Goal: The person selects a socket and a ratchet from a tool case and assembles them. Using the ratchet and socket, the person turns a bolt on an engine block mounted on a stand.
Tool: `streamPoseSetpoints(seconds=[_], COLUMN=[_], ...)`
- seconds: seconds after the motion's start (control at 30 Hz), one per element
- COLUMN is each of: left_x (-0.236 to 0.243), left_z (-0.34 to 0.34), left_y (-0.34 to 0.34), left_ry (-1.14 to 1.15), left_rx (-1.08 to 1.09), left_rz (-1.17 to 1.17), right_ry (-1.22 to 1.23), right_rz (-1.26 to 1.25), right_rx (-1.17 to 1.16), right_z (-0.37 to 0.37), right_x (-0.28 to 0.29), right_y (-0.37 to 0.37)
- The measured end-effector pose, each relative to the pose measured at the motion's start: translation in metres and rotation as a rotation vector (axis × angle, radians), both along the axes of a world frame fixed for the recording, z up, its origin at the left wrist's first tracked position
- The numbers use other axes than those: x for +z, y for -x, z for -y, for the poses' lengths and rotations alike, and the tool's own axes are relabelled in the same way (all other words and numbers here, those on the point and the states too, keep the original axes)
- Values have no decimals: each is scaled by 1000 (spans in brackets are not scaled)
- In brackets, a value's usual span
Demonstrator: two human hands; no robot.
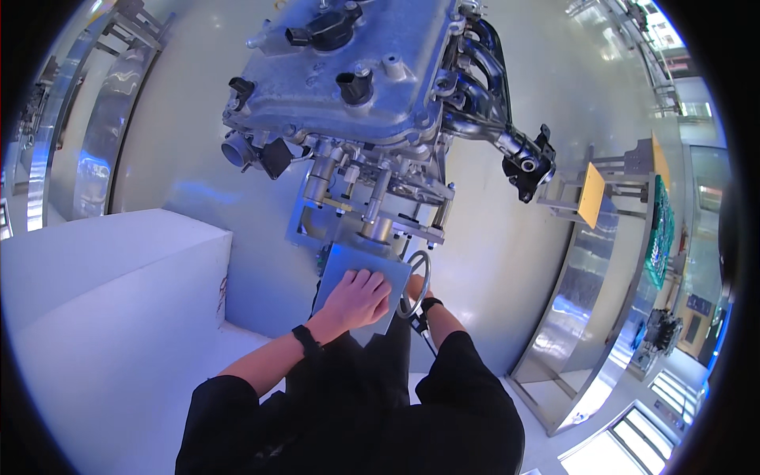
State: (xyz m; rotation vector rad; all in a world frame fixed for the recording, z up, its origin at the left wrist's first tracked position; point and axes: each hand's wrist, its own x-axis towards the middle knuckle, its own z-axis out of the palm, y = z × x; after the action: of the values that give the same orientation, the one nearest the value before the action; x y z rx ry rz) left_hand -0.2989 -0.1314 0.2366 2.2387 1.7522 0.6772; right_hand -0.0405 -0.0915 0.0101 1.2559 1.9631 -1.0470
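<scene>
Glossy pale backdrop [499,237] surrounds the engine [340,87]; nearer the person, the left hand [360,301] rests, fingers curled together, on a grey metal plate [348,257]. At the handwheel [428,273], the right hand [416,286] is half hidden; I can't tell its grip.

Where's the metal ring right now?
In the head view, the metal ring is slightly right of and below centre, at the right edge of the flat grey plate, by the right hand.
</scene>
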Motion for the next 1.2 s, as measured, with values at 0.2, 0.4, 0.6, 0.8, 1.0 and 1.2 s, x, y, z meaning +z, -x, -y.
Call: streamPoseSetpoints(seconds=[0.2, 0.4, 0.6, 0.8, 1.0, 1.2], left_x=[17, 12, 29, 38, 26, 14], left_z=[1, 10, 4, -13, -36, -28], left_y=[-2, -15, -22, -22, -56, -61], left_ry=[13, 41, 145, 153, 286, 251], left_rx=[38, 79, 56, 80, 361, 378], left_rz=[-70, -127, -222, -175, -201, -102], right_ry=[5, 106, 161, 170, 192, 209], right_rz=[-124, -244, -269, -254, -255, -258], right_rx=[29, 58, 137, 124, 124, 121], right_z=[-10, -26, -55, -66, -78, -82], right_x=[-10, -28, -31, -28, -26, -25], right_y=[-3, -23, -14, -11, -1, -5])
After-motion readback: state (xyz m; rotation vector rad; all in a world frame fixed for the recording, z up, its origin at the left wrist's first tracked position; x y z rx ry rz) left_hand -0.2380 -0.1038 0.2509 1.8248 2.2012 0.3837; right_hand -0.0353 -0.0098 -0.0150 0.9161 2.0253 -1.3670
